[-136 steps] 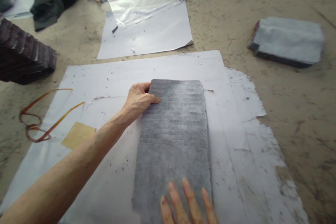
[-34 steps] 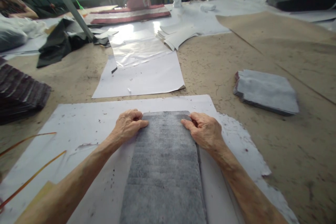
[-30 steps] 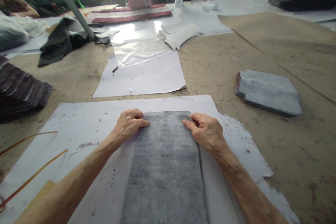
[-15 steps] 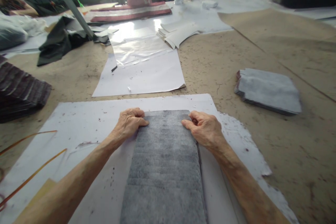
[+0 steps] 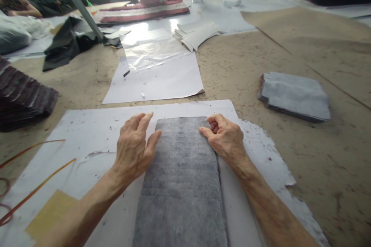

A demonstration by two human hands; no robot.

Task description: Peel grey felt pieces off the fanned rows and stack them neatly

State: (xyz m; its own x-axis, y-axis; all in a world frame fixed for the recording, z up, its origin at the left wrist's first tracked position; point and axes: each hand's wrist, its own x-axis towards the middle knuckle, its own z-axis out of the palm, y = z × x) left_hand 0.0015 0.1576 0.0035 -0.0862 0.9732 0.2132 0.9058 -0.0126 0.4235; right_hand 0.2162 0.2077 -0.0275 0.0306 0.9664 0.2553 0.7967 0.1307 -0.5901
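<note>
A long grey fabric strip (image 5: 182,177), with faint crosswise creases, lies lengthwise in front of me on white paper (image 5: 95,123). At its far left corner my left hand (image 5: 135,142) is open, fingers spread, the thumb by the strip's left edge. My right hand (image 5: 226,135) pinches the far right corner, thumb on top and fingers curled at the edge. Whether the strip is one piece or several layers I cannot tell.
To the right sits a stack of grey cut pieces (image 5: 294,96); to the left, a dark striped stack (image 5: 23,94). Orange-handled thin tools (image 5: 40,189) and a yellow square (image 5: 50,214) lie at lower left. Beyond are white sheets (image 5: 162,81) and a slanted metal pole (image 5: 77,4).
My left hand has let go of the strip's far left corner, opened and shifted slightly left. The right hand keeps its pinch. The yellow square shows more now.
</note>
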